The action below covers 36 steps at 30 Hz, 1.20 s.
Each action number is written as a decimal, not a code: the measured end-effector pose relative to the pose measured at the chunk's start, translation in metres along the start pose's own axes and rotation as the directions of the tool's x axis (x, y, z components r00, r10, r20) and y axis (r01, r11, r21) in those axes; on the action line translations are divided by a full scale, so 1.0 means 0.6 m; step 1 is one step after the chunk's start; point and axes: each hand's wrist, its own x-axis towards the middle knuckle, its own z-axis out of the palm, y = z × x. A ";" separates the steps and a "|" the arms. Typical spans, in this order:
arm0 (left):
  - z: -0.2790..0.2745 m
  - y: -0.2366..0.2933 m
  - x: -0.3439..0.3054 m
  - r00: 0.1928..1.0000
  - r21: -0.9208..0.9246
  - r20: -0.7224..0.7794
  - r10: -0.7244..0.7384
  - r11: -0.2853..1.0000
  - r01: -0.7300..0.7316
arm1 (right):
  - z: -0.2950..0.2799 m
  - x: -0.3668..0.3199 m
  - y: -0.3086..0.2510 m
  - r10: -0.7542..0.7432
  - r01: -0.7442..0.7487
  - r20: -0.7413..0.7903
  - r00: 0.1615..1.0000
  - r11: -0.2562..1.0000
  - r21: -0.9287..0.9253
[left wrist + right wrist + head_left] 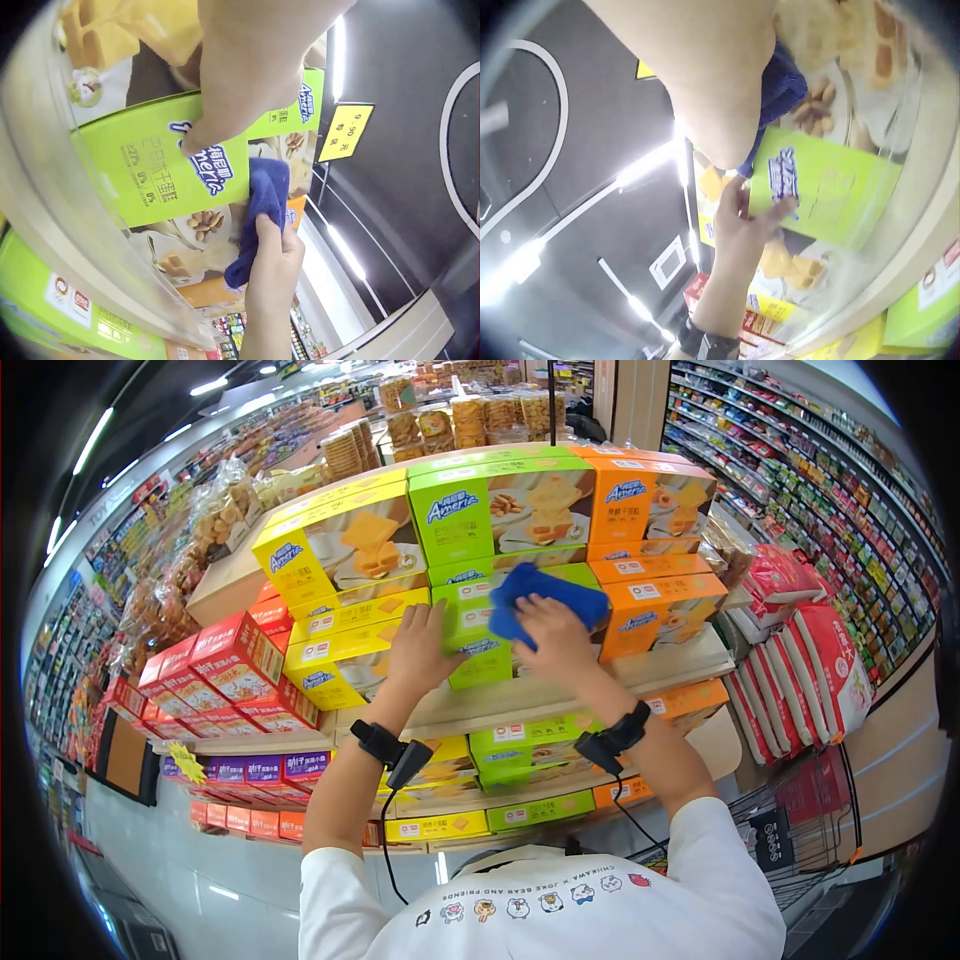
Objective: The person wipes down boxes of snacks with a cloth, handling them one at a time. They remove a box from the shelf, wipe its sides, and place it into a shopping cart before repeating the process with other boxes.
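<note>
My right hand (558,643) holds a blue cloth (580,600) against the top of a green cake box (468,618) in the middle of the display. The left wrist view shows the cloth (264,202) bunched under my right thumb and fingers. At that box's left edge, my left hand (415,652) rests with fingers extended, beside a yellow box (345,658). Its thumb lies over the logo on the green front (832,187) in the right wrist view. Another green box (455,515) stands stacked above and behind.
Orange boxes (655,615) stand to the right, red boxes (235,660) to the left. A clear shelf lip (67,180) runs along the front. More boxes fill lower shelves. Red-and-white bags (820,670) and a shopping cart (800,830) are at the right.
</note>
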 end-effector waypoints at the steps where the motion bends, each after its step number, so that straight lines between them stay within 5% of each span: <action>1: -0.002 0.005 0.001 1.000 0.001 -0.006 -0.004 1.000 0.004 | 0.011 0.009 -0.020 -0.027 0.028 -0.002 1.000 0.999 0.040; 6: 0.005 -0.010 -0.001 0.999 -0.015 -0.045 0.014 1.000 -0.014 | 0.051 0.053 -0.107 -0.122 0.114 0.030 0.992 0.976 0.186; 12: 0.003 -0.008 -0.002 0.995 -0.010 -0.073 0.067 0.998 -0.067 | 0.040 0.040 -0.087 -0.186 0.182 0.004 0.983 0.967 0.175; 24: -0.004 0.001 -0.005 0.999 0.051 0.024 0.026 0.998 -0.027 | -0.037 -0.021 0.061 0.161 -0.161 -0.017 0.987 0.986 -0.032; 36: -0.017 0.011 -0.001 0.994 0.047 0.108 -0.030 0.999 0.025 | -0.034 -0.040 0.071 0.151 -0.157 -0.061 0.987 0.982 -0.105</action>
